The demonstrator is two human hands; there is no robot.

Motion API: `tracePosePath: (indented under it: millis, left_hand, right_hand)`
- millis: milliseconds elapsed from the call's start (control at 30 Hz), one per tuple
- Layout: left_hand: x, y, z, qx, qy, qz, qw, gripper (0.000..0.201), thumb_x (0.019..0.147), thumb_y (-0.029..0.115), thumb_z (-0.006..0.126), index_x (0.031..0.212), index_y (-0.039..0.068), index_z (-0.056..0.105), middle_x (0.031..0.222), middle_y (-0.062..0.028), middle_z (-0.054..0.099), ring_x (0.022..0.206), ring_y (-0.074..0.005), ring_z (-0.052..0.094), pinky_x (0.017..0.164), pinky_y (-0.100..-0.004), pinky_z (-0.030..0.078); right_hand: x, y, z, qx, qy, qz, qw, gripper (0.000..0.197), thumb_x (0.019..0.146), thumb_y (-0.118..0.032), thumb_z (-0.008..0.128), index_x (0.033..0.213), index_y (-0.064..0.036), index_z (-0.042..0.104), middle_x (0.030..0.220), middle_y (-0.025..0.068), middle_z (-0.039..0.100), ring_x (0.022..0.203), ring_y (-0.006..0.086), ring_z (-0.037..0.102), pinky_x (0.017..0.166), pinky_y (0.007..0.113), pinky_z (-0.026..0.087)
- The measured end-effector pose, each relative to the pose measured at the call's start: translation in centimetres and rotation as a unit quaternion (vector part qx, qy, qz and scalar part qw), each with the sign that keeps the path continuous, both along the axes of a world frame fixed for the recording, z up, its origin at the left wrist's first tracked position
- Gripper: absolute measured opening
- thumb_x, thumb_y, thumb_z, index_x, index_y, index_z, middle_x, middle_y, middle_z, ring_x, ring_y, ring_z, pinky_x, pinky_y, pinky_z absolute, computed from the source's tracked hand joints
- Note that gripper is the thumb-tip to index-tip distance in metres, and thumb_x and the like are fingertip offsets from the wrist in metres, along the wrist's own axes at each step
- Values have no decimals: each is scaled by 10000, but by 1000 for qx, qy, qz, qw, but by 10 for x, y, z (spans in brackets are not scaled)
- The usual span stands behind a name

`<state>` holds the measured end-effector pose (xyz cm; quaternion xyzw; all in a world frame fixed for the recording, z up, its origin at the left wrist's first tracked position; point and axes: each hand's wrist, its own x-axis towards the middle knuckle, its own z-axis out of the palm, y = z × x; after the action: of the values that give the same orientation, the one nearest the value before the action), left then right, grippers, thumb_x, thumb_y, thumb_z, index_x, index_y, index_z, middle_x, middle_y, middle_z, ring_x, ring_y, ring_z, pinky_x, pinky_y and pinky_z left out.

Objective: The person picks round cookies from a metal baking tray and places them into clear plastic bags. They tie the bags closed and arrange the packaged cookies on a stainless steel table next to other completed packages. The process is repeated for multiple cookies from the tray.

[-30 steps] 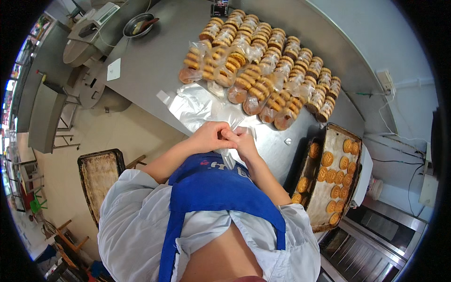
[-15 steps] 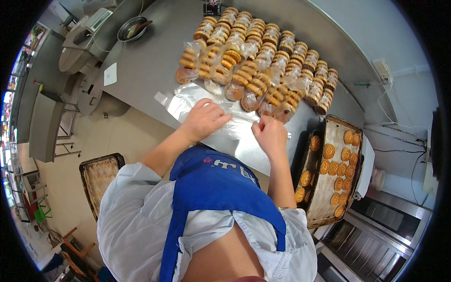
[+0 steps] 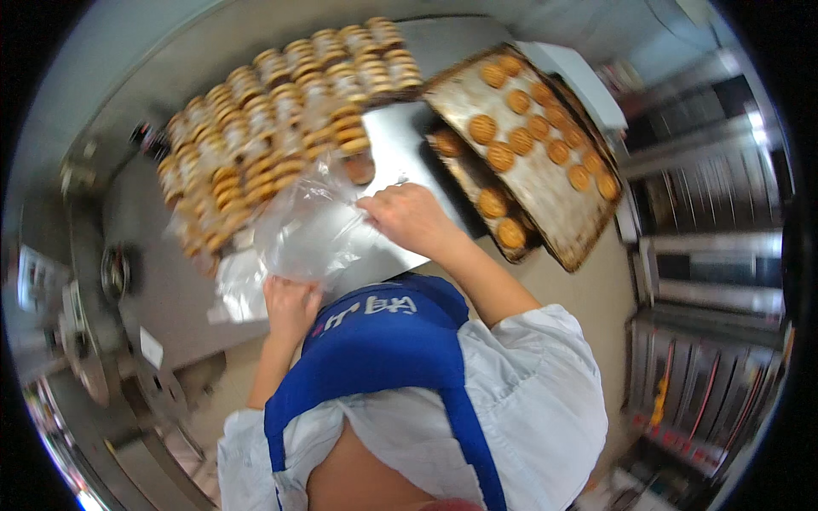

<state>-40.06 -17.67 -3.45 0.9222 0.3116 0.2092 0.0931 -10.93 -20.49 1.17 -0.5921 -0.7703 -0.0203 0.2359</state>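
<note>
A clear plastic bag (image 3: pixel 308 228) is spread between my hands above the metal table. My left hand (image 3: pixel 291 301) is closed on its near edge, by the table's front. Farther right, my right hand (image 3: pixel 409 217) pinches the bag's other side. Beneath and left of the bag, more flat clear bags (image 3: pixel 241 285) lie on the table. Just beyond, rows of round golden pastries (image 3: pixel 281 102) stand stacked in clear bags; the nearest bagged stack (image 3: pixel 349 140) is close to my right hand. Motion blurs the bag's outline.
On the right, a baking tray (image 3: pixel 545 200) of round patterned pastries overlaps a lower tray (image 3: pixel 460 183) holding several more. Ovens (image 3: pixel 716 204) stand beyond them. A metal bowl (image 3: pixel 117 271) and a white card (image 3: pixel 151 347) lie at the table's left.
My view has swung to the right, toward the trays and ovens. A bag is now lifted and spread out between my hands, which have moved farther apart.
</note>
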Motion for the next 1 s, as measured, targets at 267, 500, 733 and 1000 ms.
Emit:
tracePosePath:
  millis: [267,500,733,1000]
  left_hand:
    - [97,-13,16,-383,58,44,921,144,847,151,641,767,50,705,609,-93,612,606,-256,589,587,-375,453]
    - [183,-4,29,-312,118,-24,942,126,855,138,638,798,50,708,602,-88,625,619,-267,597,596,-377,465]
    - [215,-19,22,-241,146,-49,958,121,812,148,678,755,42,691,675,-131,630,667,-311,588,642,-403,465]
    - [232,-25,26,-212,120,-35,969,131,818,153,670,751,43,690,649,-146,600,648,-321,572,629,-417,454]
  right_hand:
    - [315,-115,-83,-27,281,-534,797,459,817,-313,705,1170,-32,620,1094,174,643,984,280,631,855,378,498]
    - [523,-234,-134,-164,111,-804,561,691,847,-393,645,1372,-20,396,1387,240,409,1277,387,410,1041,441,390]
    - [547,-233,-144,-166,30,-781,602,861,750,-491,701,1369,21,392,1312,244,489,1238,376,456,1030,440,396]
    - [578,-199,-153,-73,329,-713,614,914,701,-556,732,1328,48,450,1315,235,520,1192,335,536,982,472,436]
